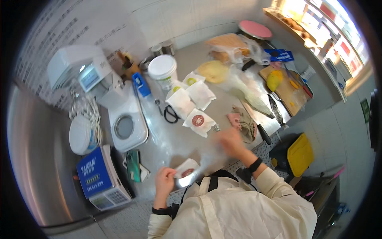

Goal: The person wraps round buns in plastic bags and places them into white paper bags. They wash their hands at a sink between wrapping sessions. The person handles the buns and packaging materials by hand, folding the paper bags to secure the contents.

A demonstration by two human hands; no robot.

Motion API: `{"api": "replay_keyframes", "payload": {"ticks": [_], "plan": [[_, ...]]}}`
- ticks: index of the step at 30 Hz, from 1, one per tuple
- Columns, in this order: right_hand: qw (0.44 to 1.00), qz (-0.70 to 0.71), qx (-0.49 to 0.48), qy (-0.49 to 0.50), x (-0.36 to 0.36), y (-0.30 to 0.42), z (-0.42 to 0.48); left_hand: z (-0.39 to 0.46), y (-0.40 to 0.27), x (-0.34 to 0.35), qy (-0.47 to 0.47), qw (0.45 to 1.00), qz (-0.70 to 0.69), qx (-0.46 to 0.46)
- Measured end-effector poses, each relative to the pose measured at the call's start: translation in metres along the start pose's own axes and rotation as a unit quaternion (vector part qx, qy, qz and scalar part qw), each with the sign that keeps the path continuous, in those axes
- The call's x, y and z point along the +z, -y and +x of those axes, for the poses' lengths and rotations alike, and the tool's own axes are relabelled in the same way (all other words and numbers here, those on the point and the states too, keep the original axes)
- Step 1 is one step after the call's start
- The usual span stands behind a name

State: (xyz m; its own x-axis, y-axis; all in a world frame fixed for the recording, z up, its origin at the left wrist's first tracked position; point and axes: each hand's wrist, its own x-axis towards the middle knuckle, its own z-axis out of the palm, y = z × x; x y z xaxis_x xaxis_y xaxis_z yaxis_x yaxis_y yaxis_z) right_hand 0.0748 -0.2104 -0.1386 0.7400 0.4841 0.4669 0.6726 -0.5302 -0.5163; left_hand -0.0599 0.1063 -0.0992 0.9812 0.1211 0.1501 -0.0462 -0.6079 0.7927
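Observation:
Between its fingers my left hand (165, 179) pinches one end of a small white paper bag (187, 168) with a dark red round mark, low over the front edge of the steel counter (167, 143). My right hand (229, 142) is blurred, to the right, near a small metal piece (216, 128) and a crumpled cloth (247, 127); whether it holds anything cannot be told. Further back lies another white bag with a red round sticker (198, 120), beside filled white paper bags (180, 103). A white lidded tub (162, 70) stands behind them.
Left are a mixer (86, 65), a kitchen scale (109, 198), a green phone (133, 165) and black-handled scissors (171, 115). Right are a piping bag (253, 100), a black-handled knife (264, 134), and a cutting board (294, 103) with a mango (274, 80). Bread in plastic (228, 49) lies behind.

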Motion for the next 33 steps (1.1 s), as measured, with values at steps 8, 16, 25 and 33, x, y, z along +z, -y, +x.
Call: {"api": "replay_keyframes", "payload": {"ticks": [8, 16, 25, 33], "plan": [[0.969, -0.181, 0.168, -0.007, -0.004, -0.072, -0.056, -0.096, 0.044, -0.094, -0.213, 0.923, -0.239, -0.213], [0.954, 0.033, -0.114, 0.274, 0.07, 0.078, -0.029, -0.203, 0.059, -0.104, -0.38, 0.838, -0.299, -0.254], [0.986, -0.159, -0.02, 0.04, 0.22, 0.062, 0.115, -0.198, 0.046, -0.11, -0.407, 0.805, -0.37, -0.221], [0.963, 0.08, -0.145, 0.213, 0.195, 0.105, 0.037, -0.097, 0.093, -0.082, -0.285, 0.822, -0.458, -0.181]]}}
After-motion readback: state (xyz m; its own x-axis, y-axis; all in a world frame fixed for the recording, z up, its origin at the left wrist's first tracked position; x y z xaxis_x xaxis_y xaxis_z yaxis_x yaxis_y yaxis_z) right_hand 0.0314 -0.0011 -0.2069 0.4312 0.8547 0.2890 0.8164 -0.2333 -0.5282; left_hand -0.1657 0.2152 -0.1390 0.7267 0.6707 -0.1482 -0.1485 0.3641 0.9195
